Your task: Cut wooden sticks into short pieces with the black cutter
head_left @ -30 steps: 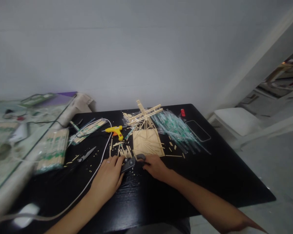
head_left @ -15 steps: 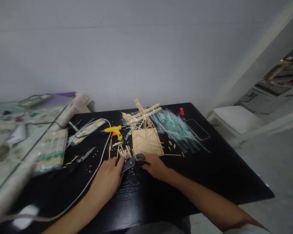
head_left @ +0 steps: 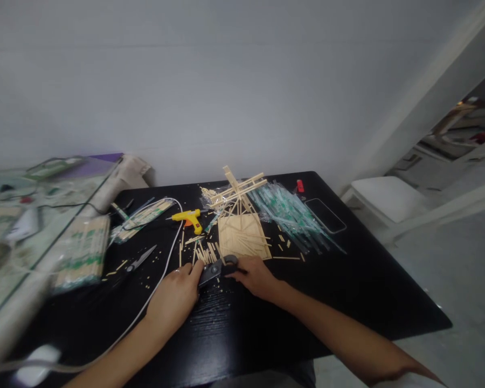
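Gripping one end of the dark scissors (head_left: 210, 274), the right hand (head_left: 256, 276) is clamped on the handle; the left hand (head_left: 173, 297) curls over the blade end, and whether it pinches anything there I cannot tell. Taking the scissors as the dial's centre, with the wall (head_left: 242, 97) at twelve, a stick frame (head_left: 240, 189) with crossed beams rises just past twelve, beyond a flat square base (head_left: 233, 229). Both look largely formed, yet the work seems unfinished: loose sticks (head_left: 262, 237) lie across the base, short pieces (head_left: 205, 253) cluster near twelve, and a bag of sticks (head_left: 87, 242) sits towards ten. The glue gun (head_left: 191, 217) lies at eleven, unheld; plastic wrappers (head_left: 293, 215) heap at two.
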Tool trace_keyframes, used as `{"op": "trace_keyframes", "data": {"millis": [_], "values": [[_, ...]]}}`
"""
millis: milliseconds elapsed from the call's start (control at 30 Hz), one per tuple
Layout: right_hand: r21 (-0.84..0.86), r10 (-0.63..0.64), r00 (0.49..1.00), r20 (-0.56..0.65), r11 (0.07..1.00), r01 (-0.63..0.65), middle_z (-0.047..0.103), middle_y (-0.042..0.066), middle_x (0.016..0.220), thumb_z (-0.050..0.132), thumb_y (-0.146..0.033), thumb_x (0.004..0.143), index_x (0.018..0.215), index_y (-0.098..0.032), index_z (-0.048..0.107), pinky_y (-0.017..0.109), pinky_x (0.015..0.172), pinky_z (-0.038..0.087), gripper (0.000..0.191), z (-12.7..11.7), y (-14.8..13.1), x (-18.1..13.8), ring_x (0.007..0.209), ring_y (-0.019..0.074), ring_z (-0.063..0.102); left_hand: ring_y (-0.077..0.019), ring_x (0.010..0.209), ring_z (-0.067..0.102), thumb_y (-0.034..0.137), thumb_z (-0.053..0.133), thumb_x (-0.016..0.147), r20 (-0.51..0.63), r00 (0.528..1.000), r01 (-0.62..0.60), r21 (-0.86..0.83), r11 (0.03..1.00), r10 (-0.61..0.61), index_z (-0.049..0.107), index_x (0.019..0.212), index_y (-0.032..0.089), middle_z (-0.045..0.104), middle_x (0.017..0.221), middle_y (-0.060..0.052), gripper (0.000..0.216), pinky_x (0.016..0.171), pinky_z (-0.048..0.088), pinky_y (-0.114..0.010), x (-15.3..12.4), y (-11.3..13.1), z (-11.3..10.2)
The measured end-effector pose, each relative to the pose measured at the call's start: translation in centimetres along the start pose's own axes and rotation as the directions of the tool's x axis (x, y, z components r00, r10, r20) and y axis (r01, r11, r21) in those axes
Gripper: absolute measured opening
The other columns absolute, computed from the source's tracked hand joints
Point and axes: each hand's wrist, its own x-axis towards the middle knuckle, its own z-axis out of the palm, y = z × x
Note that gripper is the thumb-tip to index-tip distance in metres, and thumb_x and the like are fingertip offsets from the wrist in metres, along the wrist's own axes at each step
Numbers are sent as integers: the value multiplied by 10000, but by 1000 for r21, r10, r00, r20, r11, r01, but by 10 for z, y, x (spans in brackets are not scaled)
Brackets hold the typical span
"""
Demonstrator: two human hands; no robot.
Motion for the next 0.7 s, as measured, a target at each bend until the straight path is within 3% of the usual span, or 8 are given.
{"op": "trace_keyframes", "data": {"millis": [167, 300, 500, 700], "values": [[105, 53, 994, -91, 994, -44, 783, 19, 822, 779, -251, 880, 878, -193, 783, 260, 739, 526, 58, -16, 1, 6, 751, 183, 722, -297, 863, 732, 126, 532, 894, -140, 984, 97, -128, 987, -115, 613, 1188, 200, 751, 985, -102, 313, 741, 546, -373, 12, -13, 1], [62, 102, 978, -184, 994, -92, 779, 44, 900, 786, -234, 866, 1042, -192, 767, 296, 773, 555, 182, -22, 7, 9, 758, 185, 718, -299, 832, 731, 267, 519, 957, -229, 942, 195, -222, 955, -245, 639, 1158, 197, 763, 922, -99, 245, 733, 536, -366, 27, -20, 1], [-112, 52, 993, -110, 992, -65, 725, 78, 1042, 692, -146, 920, 1090, -191, 716, 343, 883, 549, 177, -13, 8, 7, 945, 204, 696, -261, 1010, 724, 243, 572, 925, -246, 956, 45, -412, 910, -159, 670, 1167, 234, 757, 1155, -77, 261, 848, 540, -344, 35, -20, 17], [-180, 11, 995, -104, 983, -30, 717, 88, 979, 666, -182, 947, 951, -191, 723, 366, 865, 538, 58, -10, 5, 6, 944, 234, 675, -258, 904, 748, 540, 603, 919, -265, 956, -23, -500, 866, -128, 694, 1033, 237, 782, 1013, -43, 336, 792, 539, -341, 25, -22, 25]]}}
